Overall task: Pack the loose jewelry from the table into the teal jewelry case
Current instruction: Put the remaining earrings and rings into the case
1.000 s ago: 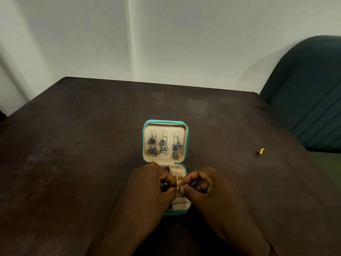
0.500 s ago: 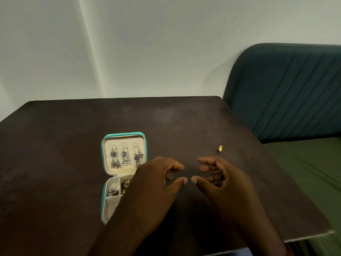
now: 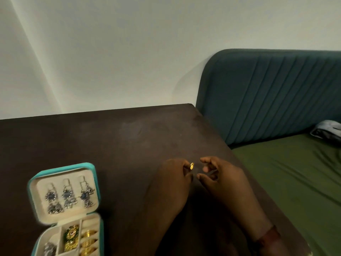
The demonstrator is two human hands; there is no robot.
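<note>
Your left hand (image 3: pixel 171 180) pinches the small round gold jewelry piece (image 3: pixel 191 165) at its fingertips, above the dark wooden counter (image 3: pixel 120 141) near its right edge. Your right hand (image 3: pixel 219 178) hovers just beside, fingers loosely curled, empty. The open teal jewelry case (image 3: pixel 64 209) lies well left, toward the near edge; left hand is nearer.

Plain white wall (image 3: pixel 110 52) fills top of frame. Dark brown table (image 3: pixel 110 145) lower left. Teal ribbed headboard (image 3: pixel 267 93) at right, green sheet (image 3: pixel 295 172) below it, dim light.
</note>
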